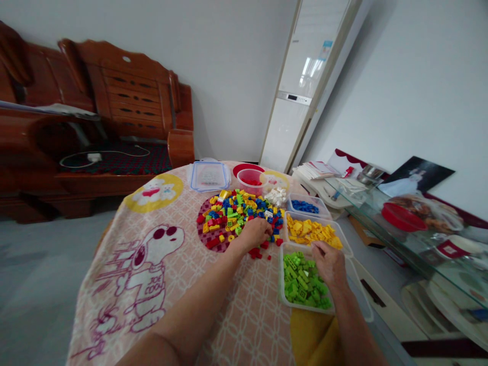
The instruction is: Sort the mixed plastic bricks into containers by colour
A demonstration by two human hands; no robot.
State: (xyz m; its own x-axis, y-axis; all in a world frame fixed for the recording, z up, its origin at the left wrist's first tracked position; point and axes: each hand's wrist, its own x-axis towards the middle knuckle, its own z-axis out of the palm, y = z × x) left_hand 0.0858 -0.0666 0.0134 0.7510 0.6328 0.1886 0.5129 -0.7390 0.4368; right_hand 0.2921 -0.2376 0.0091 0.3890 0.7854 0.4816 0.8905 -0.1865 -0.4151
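A mixed pile of small toy building bricks (236,213) in several colours lies on a dark red round mat (204,235). At the pile's right side, my left hand (256,233) reaches down with curled fingers among the bricks; its fingertips are partly hidden. My right hand (331,262) hovers where the box of green bricks (303,279) meets the box of yellow bricks (313,231). Its thumb and fingers are pinched together, and anything between them is too small to make out. Blue bricks (304,207) fill another clear box behind the yellow ones.
White bricks (276,196) form a heap beside a clear round tub (251,182) holding red bricks. Clear lids with blue rims (209,175) lie at the back left. A glass-topped cabinet (385,218) with clutter borders the table's right side. A wooden bench (125,101) stands beyond.
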